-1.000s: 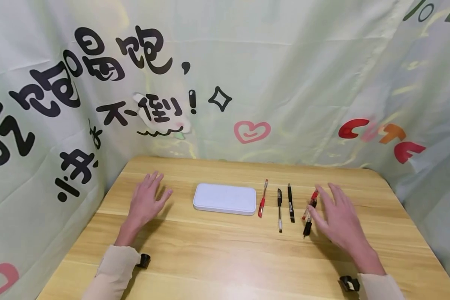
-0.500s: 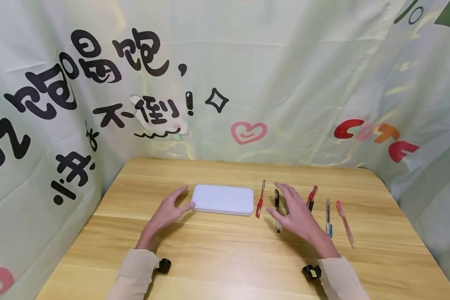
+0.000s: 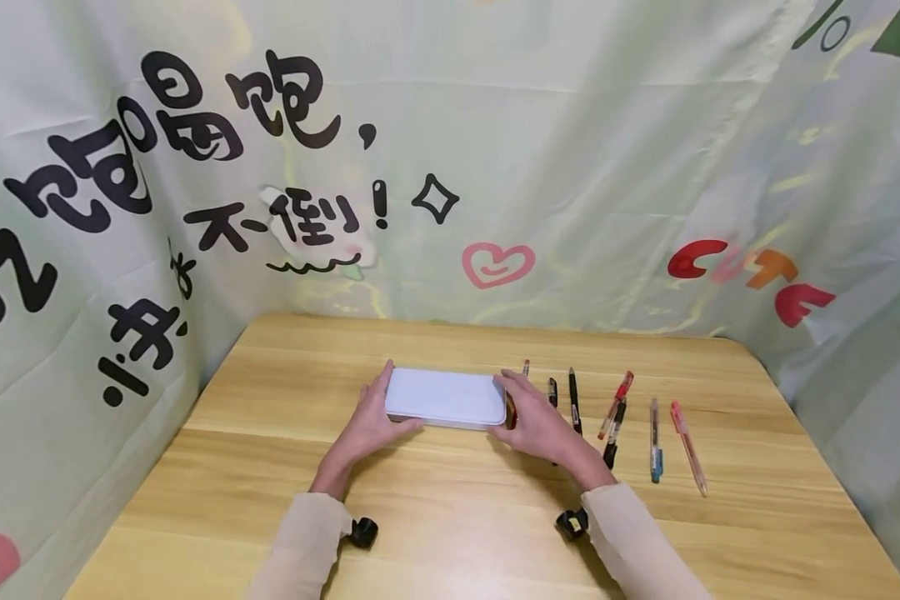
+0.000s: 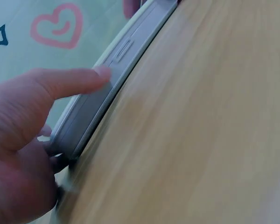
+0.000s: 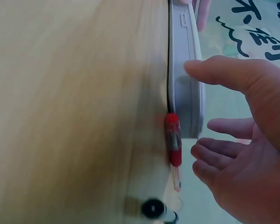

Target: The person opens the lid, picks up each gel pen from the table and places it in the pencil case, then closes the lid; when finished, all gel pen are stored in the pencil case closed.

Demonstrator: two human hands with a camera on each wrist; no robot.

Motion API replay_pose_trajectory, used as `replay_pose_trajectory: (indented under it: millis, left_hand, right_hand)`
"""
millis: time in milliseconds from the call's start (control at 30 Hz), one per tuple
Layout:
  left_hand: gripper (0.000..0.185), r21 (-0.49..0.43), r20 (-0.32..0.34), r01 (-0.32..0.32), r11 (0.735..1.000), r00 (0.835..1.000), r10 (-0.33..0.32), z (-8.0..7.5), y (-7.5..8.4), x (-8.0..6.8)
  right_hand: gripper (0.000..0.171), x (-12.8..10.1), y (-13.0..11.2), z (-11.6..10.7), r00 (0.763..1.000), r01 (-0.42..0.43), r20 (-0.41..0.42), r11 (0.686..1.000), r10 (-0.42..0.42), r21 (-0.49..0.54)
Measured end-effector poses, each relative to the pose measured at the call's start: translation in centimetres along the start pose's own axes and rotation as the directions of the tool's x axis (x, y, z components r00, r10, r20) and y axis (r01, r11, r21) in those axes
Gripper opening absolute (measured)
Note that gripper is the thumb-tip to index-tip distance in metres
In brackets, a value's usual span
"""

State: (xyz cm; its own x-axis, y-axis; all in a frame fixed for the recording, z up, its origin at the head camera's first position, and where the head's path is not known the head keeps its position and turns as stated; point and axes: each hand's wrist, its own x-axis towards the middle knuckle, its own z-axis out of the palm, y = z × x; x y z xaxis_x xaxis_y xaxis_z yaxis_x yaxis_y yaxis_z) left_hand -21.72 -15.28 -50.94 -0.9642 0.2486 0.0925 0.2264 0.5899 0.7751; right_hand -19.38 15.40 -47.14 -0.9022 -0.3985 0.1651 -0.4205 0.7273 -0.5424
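**White case bracketed at both ends, long axis left-right**

White plastic case [image 3: 442, 397] flat on the wooden counter [image 3: 450, 517], towards the far middle, lid down. Long axis across the body, left to right, parallel to the near counter edge.

Left hand [image 3: 367, 425] at the left short end: thumb along the near long wall, fingers wrapped round the end, so clasping the case. Right hand [image 3: 540, 425] at the right short end, relaxed and not yet closed on it. Both equally near; one end each, case lying between the palms.

Left wrist view: thumb tip [image 4: 70, 81] pressed on the case's side wall [image 4: 112, 79], just short of a small recessed latch. Seam between lid and base plain here, not legible from the head view.

Right wrist view: right thumb straight, tip at the near wall of the case [image 5: 186, 70]; remaining fingers [image 5: 214, 154] loosely curled and apart from the end wall, with a gap that the head view hides behind the back of the hand. Red pen [image 5: 172, 140] touching or just beside the case's right end, lying between case and palm; from the head view only its far tip [image 3: 526, 367] visible.

Further right on the counter, well apart from the case: black pens [image 3: 573, 400], a red-and-black pair [image 3: 615, 408], a blue-tipped pen [image 3: 655, 437], a pink pen [image 3: 688, 446], all roughly at right angles to the case's long axis.
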Motion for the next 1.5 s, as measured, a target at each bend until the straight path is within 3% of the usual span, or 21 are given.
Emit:
replay_pose_trajectory:
  millis: [233, 500, 800, 1067, 1200, 1367, 1500]
  left_hand:
    - [0.119, 0.14, -0.073, 0.004, 0.99, 0.997, 0.006, 1.4, 0.7, 0.1]
    - [0.117, 0.145, -0.186, -0.002, 0.989, 0.982, 0.03, 2.3, 0.9, 0.2]
    - [0.116, 0.146, -0.244, 0.012, 0.989, 0.969, 0.024, 2.4, 0.9, 0.2]
    - [0.118, 0.139, -0.234, 0.027, 0.99, 0.972, 0.006, 2.4, 0.9, 0.2]
    - [0.119, 0.062, -0.21, 0.037, 0.997, 0.977, -0.023, 2.1, 0.5, 0.0]
    - [0.116, -0.075, -0.091, 0.053, 0.996, 0.994, -0.06, 0.7, -0.1, -0.2]
    - [0.106, -0.184, 0.001, 0.046, 0.982, 0.999, -0.047, -0.6, -0.3, -0.1]
  right_hand:
    - [0.082, 1.0, -0.1, 0.6, 1.0, -0.015, 0.026, 1.0, 0.014, 0.021]
    - [0.081, 1.1, 0.1, 0.6, 0.999, -0.033, -0.019, 0.997, 0.034, 0.069]
    - [0.081, 1.3, -0.4, 0.9, 0.998, -0.045, -0.036, 0.997, 0.048, 0.062]
    - [0.078, 1.3, -0.6, 0.6, 0.998, -0.039, -0.039, 0.997, 0.041, 0.065]
    - [0.077, 1.1, -0.4, 0.5, 0.999, -0.045, -0.003, 0.994, 0.045, 0.095]
    - [0.074, 0.7, 0.2, -0.1, 0.994, -0.098, 0.069, 0.958, 0.083, 0.27]
    - [0.067, 0.3, 1.0, -1.0, 0.991, -0.137, 0.052, 0.909, 0.127, 0.393]
